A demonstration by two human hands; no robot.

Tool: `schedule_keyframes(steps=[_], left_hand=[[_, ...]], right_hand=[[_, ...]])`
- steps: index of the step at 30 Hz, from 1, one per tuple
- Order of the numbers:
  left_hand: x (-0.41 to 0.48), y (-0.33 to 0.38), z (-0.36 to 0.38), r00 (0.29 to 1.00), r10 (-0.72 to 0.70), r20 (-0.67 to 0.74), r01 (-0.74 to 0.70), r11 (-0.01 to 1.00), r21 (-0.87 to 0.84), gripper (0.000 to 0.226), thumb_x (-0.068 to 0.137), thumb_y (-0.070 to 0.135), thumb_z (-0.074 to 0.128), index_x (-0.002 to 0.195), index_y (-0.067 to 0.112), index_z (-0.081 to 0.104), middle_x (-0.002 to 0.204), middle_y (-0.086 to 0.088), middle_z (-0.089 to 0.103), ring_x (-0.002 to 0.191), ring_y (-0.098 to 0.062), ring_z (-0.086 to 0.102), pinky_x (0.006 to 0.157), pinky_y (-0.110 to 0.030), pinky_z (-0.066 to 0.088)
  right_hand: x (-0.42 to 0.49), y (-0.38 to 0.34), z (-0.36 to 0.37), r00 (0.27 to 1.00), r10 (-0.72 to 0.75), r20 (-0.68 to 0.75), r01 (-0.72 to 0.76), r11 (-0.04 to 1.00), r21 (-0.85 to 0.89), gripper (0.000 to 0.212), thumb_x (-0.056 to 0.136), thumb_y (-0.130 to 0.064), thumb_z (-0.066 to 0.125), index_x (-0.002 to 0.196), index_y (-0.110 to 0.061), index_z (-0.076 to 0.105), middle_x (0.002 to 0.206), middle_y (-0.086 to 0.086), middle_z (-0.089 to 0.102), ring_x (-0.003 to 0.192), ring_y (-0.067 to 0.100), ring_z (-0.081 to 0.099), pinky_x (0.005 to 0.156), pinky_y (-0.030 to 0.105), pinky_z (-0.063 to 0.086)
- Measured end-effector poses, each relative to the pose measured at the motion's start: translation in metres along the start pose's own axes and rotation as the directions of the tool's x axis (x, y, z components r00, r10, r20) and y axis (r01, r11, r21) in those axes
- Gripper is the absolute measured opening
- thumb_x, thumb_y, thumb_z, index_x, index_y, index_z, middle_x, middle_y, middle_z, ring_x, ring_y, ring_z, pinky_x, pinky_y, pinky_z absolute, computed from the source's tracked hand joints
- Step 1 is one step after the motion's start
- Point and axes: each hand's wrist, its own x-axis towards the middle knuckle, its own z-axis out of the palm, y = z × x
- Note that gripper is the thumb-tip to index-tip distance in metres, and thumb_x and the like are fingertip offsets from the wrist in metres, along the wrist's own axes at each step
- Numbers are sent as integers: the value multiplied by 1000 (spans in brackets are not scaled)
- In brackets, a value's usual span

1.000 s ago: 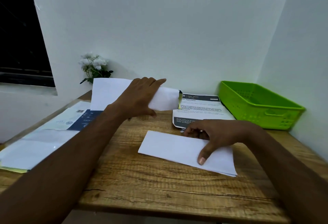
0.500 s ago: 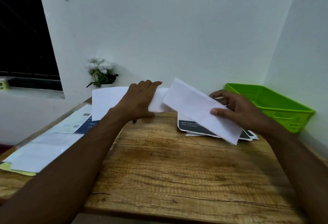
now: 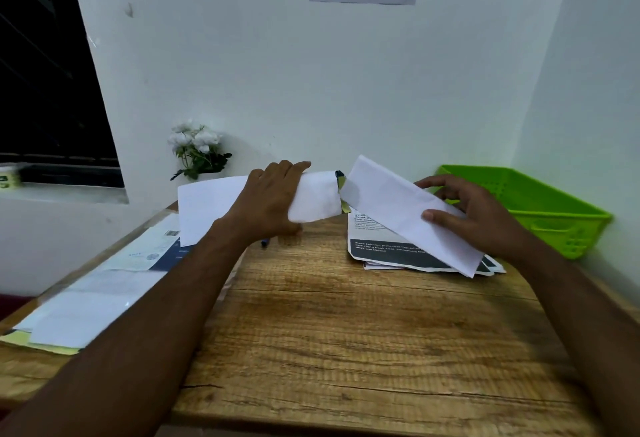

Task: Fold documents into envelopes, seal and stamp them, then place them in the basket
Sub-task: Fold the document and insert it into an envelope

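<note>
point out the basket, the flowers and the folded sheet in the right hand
basket [image 3: 562,241], head view, outer front wall
flowers [image 3: 194,140], head view, white blooms
folded sheet [image 3: 388,201], head view, bare middle of the paper

A folded white document [image 3: 391,204], aloft and tilted, is just beside the raised white envelope [image 3: 207,208]; the green basket [image 3: 561,228] sits at right.

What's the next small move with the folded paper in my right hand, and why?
Probably level the folded paper and slide its left end into the envelope. The left hand grips the envelope with its flap end toward the paper; the right hand pinches the paper tilted, its corner right beside that end, seemingly not inside yet.
</note>
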Motion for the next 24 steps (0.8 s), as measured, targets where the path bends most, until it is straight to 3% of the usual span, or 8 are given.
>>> schedule_keyframes(steps=[3, 6, 10, 13, 18, 24], left_hand=[[-1, 0, 0, 1000, 5, -7, -5, 1000, 1, 106, 57, 45, 82, 145, 14, 31, 128, -8, 48, 115, -26, 45, 93, -42, 36], [-2, 1, -1, 1000, 12, -4, -12, 1000, 3, 105, 58, 45, 81, 145, 16, 30, 128, -6, 49, 117, -25, 45, 96, -42, 34], [0, 4, 1, 997, 55, -52, -53, 998, 32, 101, 57, 40, 80, 143, 14, 34, 125, -7, 52, 115, -27, 48, 98, -44, 33], [0, 6, 0, 995, 65, -82, -62, 997, 40, 101, 56, 40, 80, 143, 15, 34, 124, -6, 50, 115, -26, 47, 99, -44, 32], [0, 8, -2, 990, 78, -114, -75, 997, 33, 105, 54, 38, 80, 144, 14, 32, 125, -7, 46, 117, -25, 42, 103, -45, 27], [-1, 10, -6, 982, 150, -117, -152, 988, -3, 99, 61, 40, 74, 145, 12, 30, 127, -6, 44, 120, -19, 35, 106, -44, 22]], right_hand=[[-1, -2, 1, 1000, -16, 18, 16, 1000, -24, 38, 84, -17, 75, 112, -40, 64, 91, -11, 64, 85, 7, 59, 72, 20, 43], [-1, -6, 2, 999, -41, 25, 42, 998, -45, 41, 83, -16, 76, 110, -44, 64, 101, -30, 65, 88, -4, 59, 73, 11, 43], [0, -2, 2, 999, -33, 35, 34, 999, -33, 40, 83, -17, 76, 111, -44, 66, 108, -25, 67, 92, -3, 60, 76, 17, 46], [0, -1, 1, 999, -20, 44, 21, 1000, -22, 40, 84, -15, 75, 110, -44, 65, 107, -34, 65, 91, -5, 59, 75, 13, 45], [0, -1, -1, 999, -6, 52, 6, 1000, -8, 40, 85, -11, 74, 111, -40, 67, 111, -32, 65, 92, -8, 60, 74, 10, 44], [-2, -6, -4, 998, 33, 51, -37, 995, 95, 35, 84, -10, 74, 110, -33, 71, 99, -32, 70, 82, -13, 60, 64, 7, 42]])
